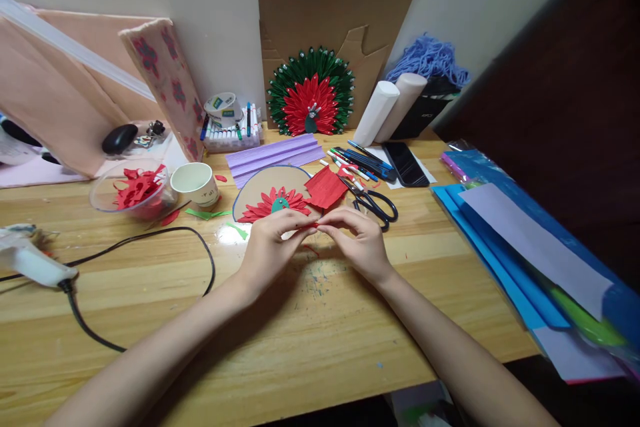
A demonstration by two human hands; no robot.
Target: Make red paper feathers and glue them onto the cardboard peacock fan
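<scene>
As both hands come together over the bench (320, 320), I'm watching a tiny red scrap (315, 225) right at their meeting point, and the fingertips cover most of it, so I can't make out its shape. The left hand (273, 240) pinches it between thumb and forefinger; the right hand (360, 240) mirrors that from the other side, wrists bent inward, knuckles up. Both forearms slant in from below, cut off by the bottom edge of my view. Just beyond the fingers lies a rounded card (273, 177) with red petals (280, 195) and a green piece (281, 204) on it, its near edge hidden by the left hand. Red paper (326, 187) sits beside it, and I've got scissors (383, 205) near the right hand, though I can't tell whether their tips touch that paper.

Over to the containers: a clear bowl (103, 205) holds a heap of red scraps (140, 188), next to a paper cup (197, 197) whose writing is too small for me to read. Farther back, a box (233, 143) carries markers (225, 134), with a tape roll (223, 110) on top. Far left, a white tool (43, 265) with a black cord (214, 260) runs out of frame, blurred.
</scene>
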